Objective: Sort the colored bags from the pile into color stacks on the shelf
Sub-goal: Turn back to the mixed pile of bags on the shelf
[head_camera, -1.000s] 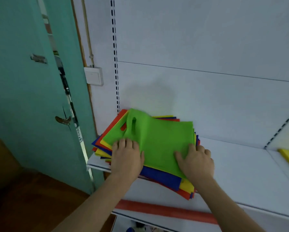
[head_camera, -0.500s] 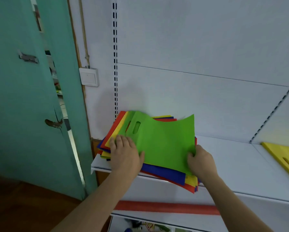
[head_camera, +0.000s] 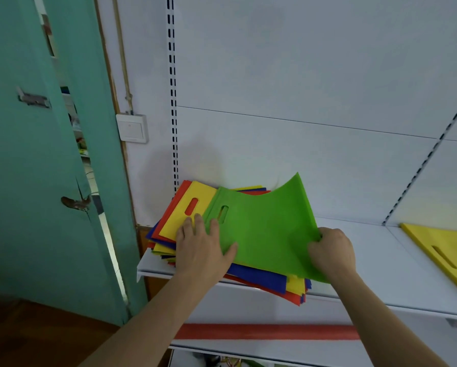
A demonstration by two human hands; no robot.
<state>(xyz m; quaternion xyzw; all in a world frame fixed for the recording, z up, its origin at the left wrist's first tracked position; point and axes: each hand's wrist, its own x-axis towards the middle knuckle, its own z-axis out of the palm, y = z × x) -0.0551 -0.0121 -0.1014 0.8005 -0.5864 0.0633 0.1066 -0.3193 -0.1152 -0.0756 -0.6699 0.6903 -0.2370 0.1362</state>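
Observation:
A pile of flat colored bags (head_camera: 262,282), red, yellow and blue, lies at the left end of the white shelf (head_camera: 381,276). On top is a green bag (head_camera: 264,229) with a slot handle. My right hand (head_camera: 330,252) pinches its right edge and lifts it, so its far right corner curls upward. My left hand (head_camera: 203,245) lies flat with fingers spread on the pile's left part, over a yellow bag (head_camera: 187,205) and the green bag's left edge. Another yellow bag (head_camera: 444,255) lies apart at the shelf's right.
A teal door (head_camera: 36,168) stands ajar at the left, close to the shelf end. A white wall switch (head_camera: 132,128) sits beside a slotted upright (head_camera: 172,102). A red strip (head_camera: 267,331) runs below the shelf front. Bare shelf surface lies between the pile and the right yellow bag.
My right hand has closed on the green bag's right edge and raised it, sliding the bag rightward. The yellow bag beneath is now uncovered. My left hand stays pressing on the pile.

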